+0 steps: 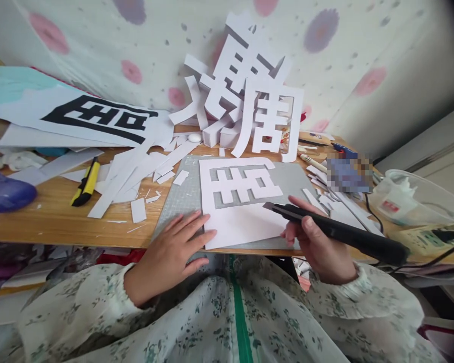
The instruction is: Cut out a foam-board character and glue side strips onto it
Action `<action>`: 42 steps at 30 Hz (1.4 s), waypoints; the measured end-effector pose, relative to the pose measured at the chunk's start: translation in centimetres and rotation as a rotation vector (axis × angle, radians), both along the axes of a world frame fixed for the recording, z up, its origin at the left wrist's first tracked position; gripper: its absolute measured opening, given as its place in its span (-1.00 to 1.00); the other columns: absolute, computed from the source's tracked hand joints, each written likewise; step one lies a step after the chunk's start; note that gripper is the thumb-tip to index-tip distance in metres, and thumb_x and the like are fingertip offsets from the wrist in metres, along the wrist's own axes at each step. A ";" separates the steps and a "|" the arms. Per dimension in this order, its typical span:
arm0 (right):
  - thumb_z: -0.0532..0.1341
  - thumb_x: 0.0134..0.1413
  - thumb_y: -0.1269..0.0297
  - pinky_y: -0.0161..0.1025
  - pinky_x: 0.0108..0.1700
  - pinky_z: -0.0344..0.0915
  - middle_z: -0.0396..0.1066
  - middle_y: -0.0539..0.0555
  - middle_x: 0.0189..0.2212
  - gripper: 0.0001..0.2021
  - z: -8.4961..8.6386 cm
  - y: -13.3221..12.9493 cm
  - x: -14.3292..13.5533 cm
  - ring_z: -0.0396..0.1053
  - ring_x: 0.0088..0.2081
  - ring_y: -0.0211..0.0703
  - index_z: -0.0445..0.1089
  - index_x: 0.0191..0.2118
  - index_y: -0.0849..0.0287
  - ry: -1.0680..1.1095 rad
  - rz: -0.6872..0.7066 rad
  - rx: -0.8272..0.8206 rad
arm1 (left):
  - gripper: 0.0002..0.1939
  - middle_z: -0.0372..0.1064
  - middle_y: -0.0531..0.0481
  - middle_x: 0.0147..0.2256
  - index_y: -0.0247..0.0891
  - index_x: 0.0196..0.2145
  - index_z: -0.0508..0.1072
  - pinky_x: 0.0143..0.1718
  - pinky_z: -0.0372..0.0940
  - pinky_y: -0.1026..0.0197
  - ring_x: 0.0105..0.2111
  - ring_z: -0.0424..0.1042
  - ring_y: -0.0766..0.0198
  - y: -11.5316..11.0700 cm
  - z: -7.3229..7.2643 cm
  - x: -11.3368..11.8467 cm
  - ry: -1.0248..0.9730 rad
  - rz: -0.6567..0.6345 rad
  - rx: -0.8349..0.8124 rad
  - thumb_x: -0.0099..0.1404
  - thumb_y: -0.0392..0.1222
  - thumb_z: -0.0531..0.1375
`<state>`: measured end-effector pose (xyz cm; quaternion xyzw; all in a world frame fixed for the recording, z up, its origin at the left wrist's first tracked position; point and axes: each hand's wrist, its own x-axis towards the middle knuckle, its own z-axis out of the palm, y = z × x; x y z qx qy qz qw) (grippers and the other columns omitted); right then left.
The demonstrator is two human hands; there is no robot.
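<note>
My left hand (181, 244) lies flat with fingers spread, its fingertips touching the left edge of a white foam board sheet (242, 227). Part of a character shape is cut out in that sheet, with openings in its upper half. My right hand (318, 244) is wrapped round a black utility knife (336, 229), whose blade points left over the sheet. I cannot tell whether the blade tip touches the board. Under the sheet is a grey-green cutting mat (181, 201).
White cut-out characters (245, 96) lean against the patterned curtain at the back. A yellow utility knife (86, 184) lies left among white offcuts (117, 176). A printed character sheet (98, 118) is behind them. At right stand a clear plastic tub (427, 196) and a power strip (431, 239).
</note>
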<state>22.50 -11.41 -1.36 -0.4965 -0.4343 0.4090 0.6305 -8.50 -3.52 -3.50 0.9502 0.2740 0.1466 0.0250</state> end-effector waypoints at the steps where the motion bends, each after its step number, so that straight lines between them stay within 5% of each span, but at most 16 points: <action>1: 0.31 0.14 -0.02 -0.19 -0.46 0.38 0.46 -0.03 -0.60 -0.55 0.4 0.4 -0.9 0.37 -0.59 -0.19 0.40 0.08 0.08 0.021 0.077 -0.016 | -0.52 0.20 -0.16 0.32 -0.07 0.20 0.39 0.26 0.19 -0.27 0.31 0.18 -0.14 0.0 -0.1 -0.1 0.003 0.002 0.001 0.33 -0.15 0.24; 7: 0.43 -0.07 0.01 -0.26 -0.51 0.35 0.46 -0.04 -0.59 -0.61 1.5 3.8 -5.5 0.39 -0.57 -0.21 0.47 -0.16 0.11 0.087 0.251 -0.150 | -0.49 0.25 -0.16 0.29 -0.03 0.19 0.40 0.22 0.23 -0.29 0.28 0.25 -0.12 -0.2 -0.6 0.1 -0.024 0.019 0.038 0.32 -0.34 0.21; 13: 0.46 -0.16 0.03 -0.37 -0.70 -0.04 0.13 -0.18 -0.82 -0.67 0.6 6.0 -8.9 0.02 -0.74 -0.39 0.42 -0.48 0.17 0.061 -0.010 -0.162 | -0.51 0.25 -0.22 0.29 -0.02 0.21 0.38 0.16 0.29 -0.30 0.26 0.28 -0.15 -0.2 -1.1 0.2 -0.015 0.015 0.104 0.38 -0.37 0.14; 19: 0.45 -0.16 0.16 -0.38 -0.70 -0.07 0.19 -0.17 -0.81 -0.71 -0.2 6.7 -11.2 0.05 -0.75 -0.39 0.34 -0.54 0.14 0.002 -0.081 -0.159 | -0.55 0.24 -0.26 0.28 0.00 0.21 0.38 0.14 0.30 -0.32 0.25 0.29 -0.18 -0.1 -1.6 0.1 -0.046 0.006 0.116 0.43 -0.33 0.10; 42: 0.42 -0.13 0.19 -0.31 -0.56 0.10 0.18 -0.17 -0.75 -0.77 -1.4 6.6 -11.3 0.11 -0.65 -0.34 0.38 -0.54 0.13 -0.133 -0.073 -0.171 | -0.62 0.32 -0.21 0.23 -0.01 0.12 0.48 0.11 0.34 -0.31 0.20 0.35 -0.15 0.0 -1.5 0.4 -0.107 0.022 0.131 0.46 -0.29 0.07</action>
